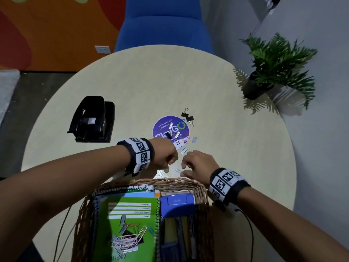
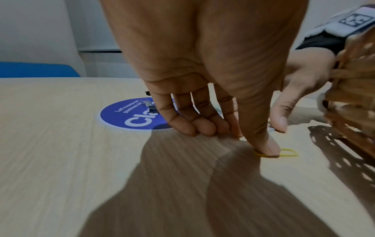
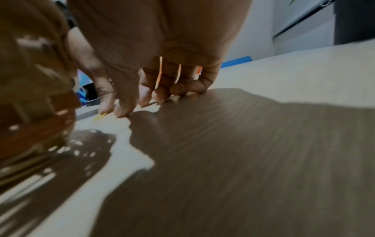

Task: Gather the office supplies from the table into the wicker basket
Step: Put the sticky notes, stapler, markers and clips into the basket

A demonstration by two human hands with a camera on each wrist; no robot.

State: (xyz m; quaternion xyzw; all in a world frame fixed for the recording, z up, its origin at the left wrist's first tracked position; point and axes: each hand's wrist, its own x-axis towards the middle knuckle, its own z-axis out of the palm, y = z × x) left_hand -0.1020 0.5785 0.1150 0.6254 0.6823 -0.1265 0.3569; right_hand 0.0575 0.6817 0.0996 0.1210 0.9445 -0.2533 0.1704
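Our left hand (image 1: pixel 165 154), fingers curled, thumb pinning a flat yellow wire paper clip (image 2: pixel 289 155) — we should tip its end up, then pinch; right hand (image 1: pixel 200 163), fingertips bent down, hold unclear.

1. Wicker basket (image 1: pixel 200 188): at the table's 6 o'clock edge, holding a green spiral notebook (image 1: pixel 130 210) strewn with paper clips (image 1: pixel 128 241).
2. Yellow paper clip (image 2: pixel 289 152) and blue paper clip (image 1: pixel 178 170): on the table, just off the basket's 12 o'clock rim.
3. Black hole punch (image 1: pixel 92 120): at the table's 9 o'clock.
4. Two black binder clips (image 1: pixel 190 118): near the table's centre.
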